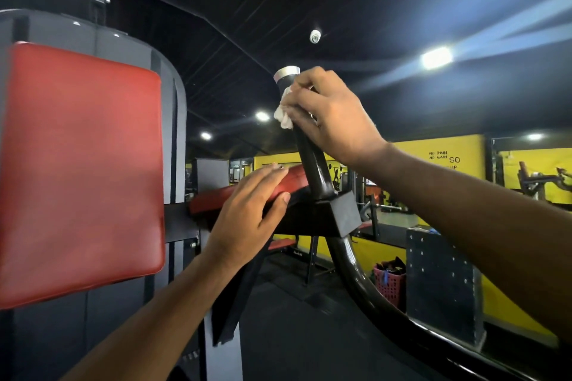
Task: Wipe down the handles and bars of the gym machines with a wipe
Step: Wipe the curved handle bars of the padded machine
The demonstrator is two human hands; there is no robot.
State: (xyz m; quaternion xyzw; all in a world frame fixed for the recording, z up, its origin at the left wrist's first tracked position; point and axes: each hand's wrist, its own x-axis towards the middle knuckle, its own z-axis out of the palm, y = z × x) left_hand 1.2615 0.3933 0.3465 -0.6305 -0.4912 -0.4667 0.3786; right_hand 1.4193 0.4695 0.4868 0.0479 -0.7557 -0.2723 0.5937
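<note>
Leftmost, well to the left of the handle (312, 164), a big red back pad (80, 170) stands upright on the dark frame of the machine. Nearer the handle, just left of its foot, the left grip (247, 213) lies on a red arm pad (213, 196) — fingers straight and together on top, thumb along the pad's near edge, holding nothing. The handle itself is a black bar that rises from a square black bracket (340, 210) and tilts a little to the left, ending in a silver cap (287, 72). Just below that cap a crumpled white wipe (284, 116) sits against the handle's left side, partly hidden by fingers. The right grip (331, 120) comes in from the right of the handle with its fingers curled round the upper part, clamping the wipe to the bar. Below the handle's bracket a thick black curved bar (349, 269) sweeps down and away to the right. Farther right of the handle, on the floor, stands a red basket (390, 284), just beside it a black box (442, 281) — and behind both, a yellow wall (433, 155) with dark lettering.
</note>
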